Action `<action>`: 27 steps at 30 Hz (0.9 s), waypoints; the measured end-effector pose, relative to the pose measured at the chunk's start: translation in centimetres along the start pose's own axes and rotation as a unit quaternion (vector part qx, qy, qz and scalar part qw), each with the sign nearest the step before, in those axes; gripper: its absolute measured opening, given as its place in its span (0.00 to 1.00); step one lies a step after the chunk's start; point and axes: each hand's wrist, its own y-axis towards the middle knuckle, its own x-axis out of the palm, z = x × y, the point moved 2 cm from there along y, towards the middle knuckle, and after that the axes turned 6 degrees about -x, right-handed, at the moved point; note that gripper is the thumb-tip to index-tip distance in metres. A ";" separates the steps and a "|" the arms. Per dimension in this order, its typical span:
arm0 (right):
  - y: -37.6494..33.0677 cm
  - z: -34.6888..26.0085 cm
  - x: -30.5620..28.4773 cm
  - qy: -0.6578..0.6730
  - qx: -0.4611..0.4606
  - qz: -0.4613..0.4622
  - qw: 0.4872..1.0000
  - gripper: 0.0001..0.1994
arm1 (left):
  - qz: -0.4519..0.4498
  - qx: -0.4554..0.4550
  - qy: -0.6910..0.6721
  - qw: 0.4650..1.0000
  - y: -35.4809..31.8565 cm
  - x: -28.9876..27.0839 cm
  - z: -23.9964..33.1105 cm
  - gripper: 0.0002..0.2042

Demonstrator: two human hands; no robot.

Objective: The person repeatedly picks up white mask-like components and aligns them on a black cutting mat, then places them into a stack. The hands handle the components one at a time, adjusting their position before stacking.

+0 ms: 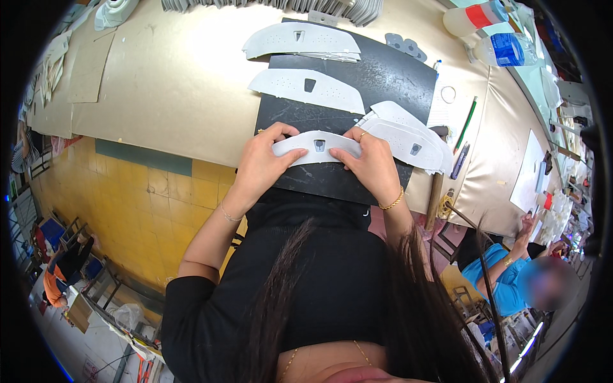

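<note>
A curved grey-white panel [300, 145] with small holes and a dark cut-out in its middle spans my two hands, over the near part of a black board [306, 179]. My left hand [263, 156] pinches its left end, thumb on the face. At the other end, my right hand [372, 159] grips it the same way. Just beyond lies a similar single panel [287, 83], and farther off a small stack of them [268, 41]. More such panels [415, 137] overlap in a pile right beside my right hand.
A long row of grey pieces [274, 6] stands along the far edge. On the right are a green pencil [466, 124], a dark pen [460, 161] and two bottles [507, 50]. A co-worker in blue [495, 274] sits at the right; another person in orange [54, 284] is far left.
</note>
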 end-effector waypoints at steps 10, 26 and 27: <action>0.1 0.1 0.1 -0.020 -0.006 -0.001 1.000 0.13 | 0.001 -0.005 -0.003 1.000 -0.1 0.0 0.2 0.16; 0.1 0.0 0.2 -0.027 -0.015 0.006 1.000 0.13 | -0.001 -0.002 0.016 1.000 -0.1 -0.1 0.4 0.16; 0.2 0.0 0.2 -0.026 -0.016 0.007 1.000 0.13 | -0.001 -0.001 0.016 1.000 -0.1 -0.1 0.4 0.16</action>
